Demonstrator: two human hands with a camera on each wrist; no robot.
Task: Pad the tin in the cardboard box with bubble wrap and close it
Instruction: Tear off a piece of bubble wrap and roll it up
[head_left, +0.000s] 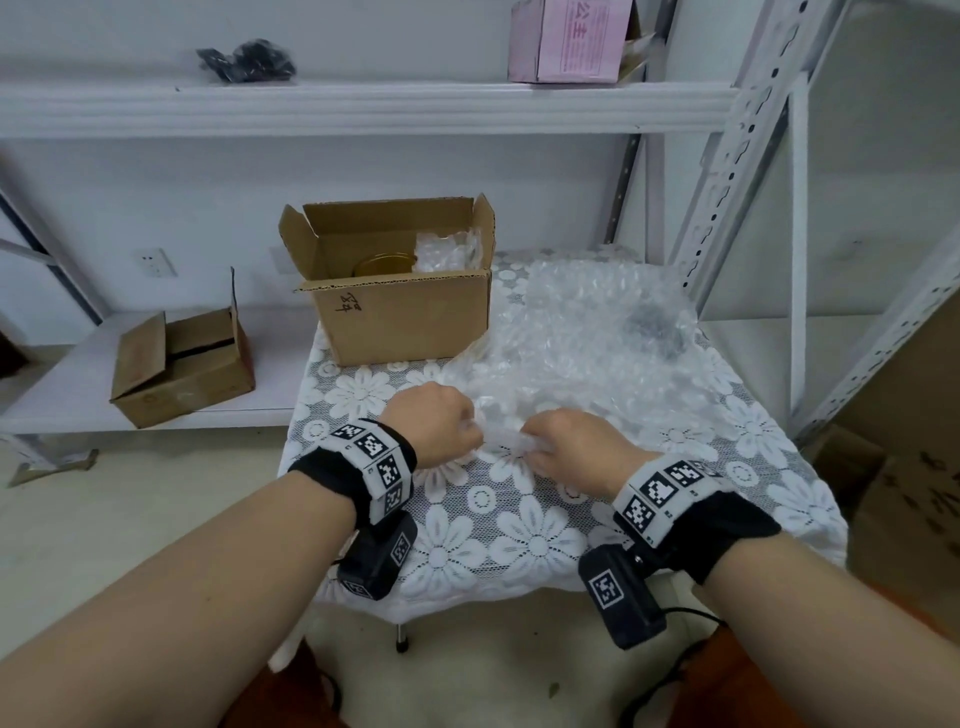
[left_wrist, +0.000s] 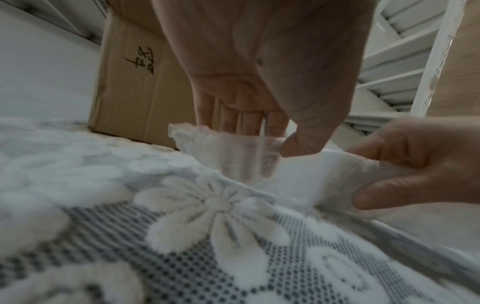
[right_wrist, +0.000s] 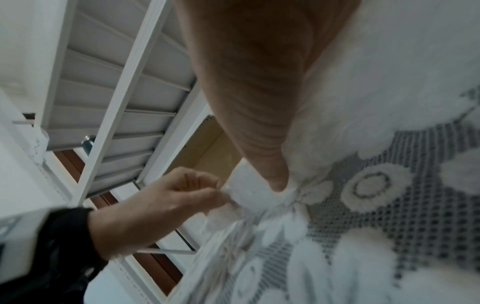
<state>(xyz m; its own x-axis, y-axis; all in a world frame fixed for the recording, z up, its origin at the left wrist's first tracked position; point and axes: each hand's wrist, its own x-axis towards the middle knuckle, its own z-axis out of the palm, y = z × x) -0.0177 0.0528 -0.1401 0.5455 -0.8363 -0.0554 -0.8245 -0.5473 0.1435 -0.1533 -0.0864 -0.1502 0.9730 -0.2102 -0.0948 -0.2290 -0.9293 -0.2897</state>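
Head view, left hand (head_left: 434, 423) and right hand (head_left: 571, 449) each pinching bubble wrap (head_left: 576, 343) edge, fingertips hidden, tin (head_left: 383, 264) half-hidden in cardboard box (head_left: 400, 301)

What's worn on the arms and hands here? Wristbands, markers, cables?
Bare forearms, no sleeves or gloves. Left hand and right hand each have a black wrist strap, a white band of black-and-white square tags, and a black camera block beneath, also tagged. A black cable trails from the right one.

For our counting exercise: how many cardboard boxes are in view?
4: open box on the table, box on the low left shelf, pink box on top shelf, brown boxes far right, partly hidden.
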